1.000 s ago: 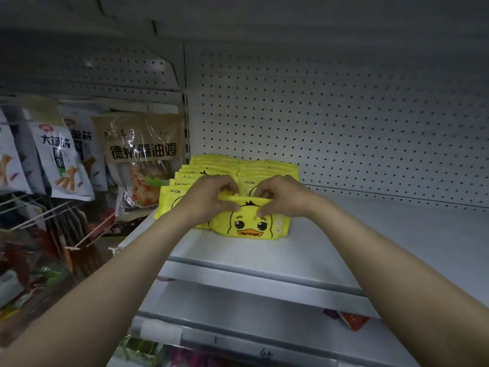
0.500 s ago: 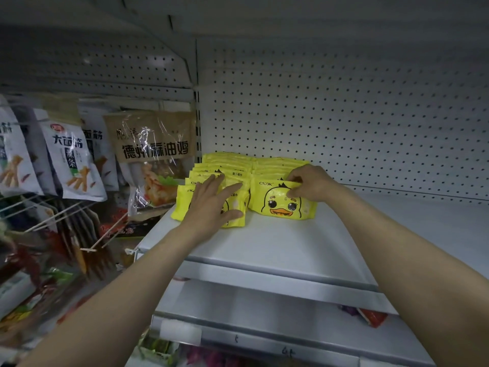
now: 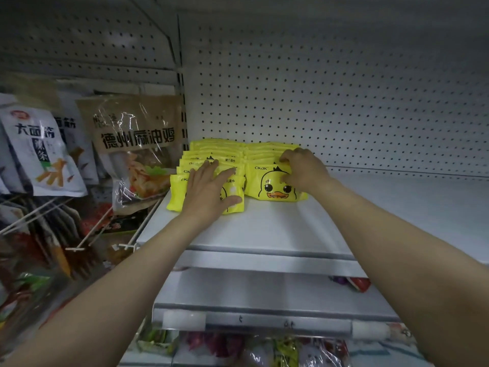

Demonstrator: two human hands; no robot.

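Hands: left hand (image 3: 209,189) flat, fingers straight, pressing the left row (image 3: 177,193) of yellow duck packs; right hand (image 3: 303,168) pinching the front pack (image 3: 272,185) of the right row (image 3: 270,151); both rows seemingly nearly squared, final nudge left, set at the shelf's (image 3: 264,231) left end, well behind its front edge, open room rightward.

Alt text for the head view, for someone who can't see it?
The left hand lies flat on the left row of yellow duck packets on a white shelf, while the right hand grips the front packet of the right row.
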